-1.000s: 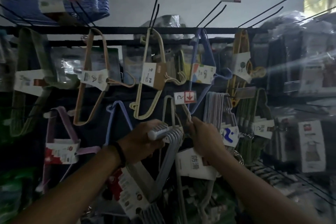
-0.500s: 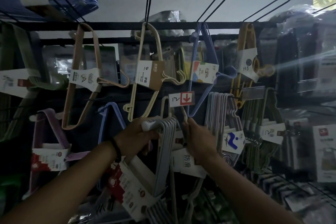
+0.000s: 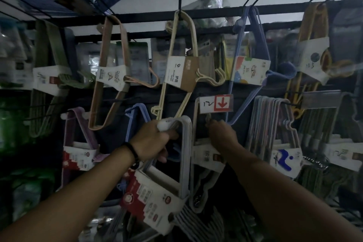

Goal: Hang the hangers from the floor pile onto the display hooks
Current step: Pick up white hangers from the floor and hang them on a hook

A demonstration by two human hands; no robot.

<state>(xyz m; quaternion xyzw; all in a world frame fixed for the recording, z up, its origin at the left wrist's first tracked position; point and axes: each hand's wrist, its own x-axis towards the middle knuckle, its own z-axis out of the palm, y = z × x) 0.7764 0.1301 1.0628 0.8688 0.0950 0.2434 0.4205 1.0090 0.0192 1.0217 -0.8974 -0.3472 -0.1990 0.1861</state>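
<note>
Head view: a hanger bundle (image 3: 182, 155) is clenched by the left hand (image 3: 152, 139); the hook (image 3: 208, 118), pinched by the right hand (image 3: 222, 135) beside that grip, may be missed.

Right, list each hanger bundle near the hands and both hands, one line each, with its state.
Left hand: closed around the top of the grey hanger bundle, held up, not yet on a hook.
Right hand: fingers pinched at the hook below the price tag.
Cream hanger bundle: hanging from the top rail.
Pale hanger bundle: hanging on its hook.
</note>
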